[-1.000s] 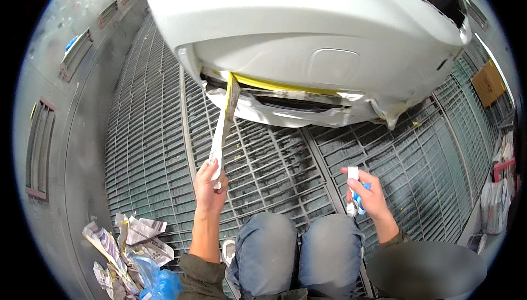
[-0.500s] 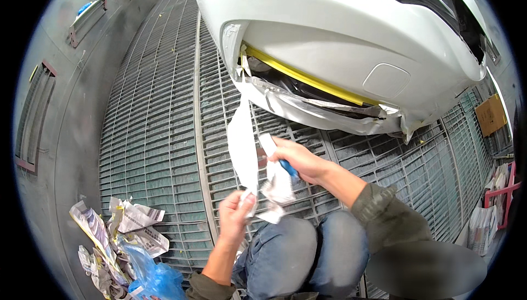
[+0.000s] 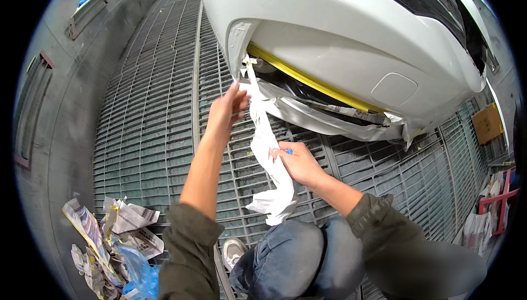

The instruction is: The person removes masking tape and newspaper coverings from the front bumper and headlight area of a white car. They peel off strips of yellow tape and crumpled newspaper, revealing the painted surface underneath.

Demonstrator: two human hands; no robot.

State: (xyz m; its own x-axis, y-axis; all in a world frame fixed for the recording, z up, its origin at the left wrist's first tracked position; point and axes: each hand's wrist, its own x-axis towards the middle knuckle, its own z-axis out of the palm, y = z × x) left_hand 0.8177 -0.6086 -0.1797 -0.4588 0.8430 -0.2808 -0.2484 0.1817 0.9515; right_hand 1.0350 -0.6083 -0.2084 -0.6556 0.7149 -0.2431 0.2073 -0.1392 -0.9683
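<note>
A long, crumpled strip of white masking paper point(image 3: 263, 135) hangs from the lower corner of a white car bumper point(image 3: 329, 42) down toward my knees. My right hand point(image 3: 301, 165) is closed on the strip about halfway down; a bit of something blue shows at its fingers, too covered to name. My left hand point(image 3: 224, 110) is raised beside the strip's upper part, just under the bumper's corner. Its fingers are apart, slightly curled and a little blurred. Yellow masking tape point(image 3: 313, 80) edges the bumper opening, and more white masking sheet point(image 3: 313, 119) sags below it.
Metal floor grating point(image 3: 148, 135) runs under the car and my feet. Crumpled printed paper point(image 3: 132, 217) and a blue plastic bag point(image 3: 137, 264) lie at lower left, near the grey wall point(image 3: 55, 108). A cardboard piece point(image 3: 487, 124) and a red frame point(image 3: 497, 204) stand at right.
My left hand has let go of the strip's lower part and moved up to the bumper corner. The right hand now grips the strip, whose lower end hangs loose.
</note>
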